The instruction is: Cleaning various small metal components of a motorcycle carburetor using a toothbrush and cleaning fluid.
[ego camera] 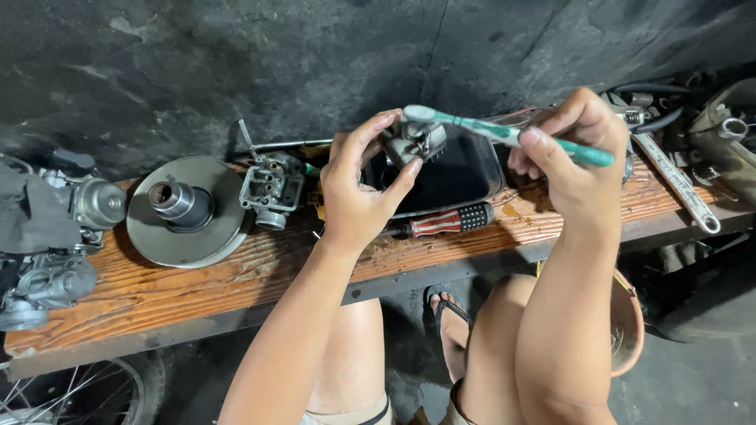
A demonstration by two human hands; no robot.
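While gripped, ridged grey metal part (415, 140) under slim green toothbrush (504, 131).

The left hand (358, 193) covers the lower half of the small grey metal casting (415, 138) it holds. Both hands hide much of the black rectangular metal tray (465, 169). The red-and-black striped screwdriver (450, 220) shows only its handle. The spoked wheel (71, 393) is cut off at the bottom-left corner, and the grey engine parts (47, 275) at the left edge.
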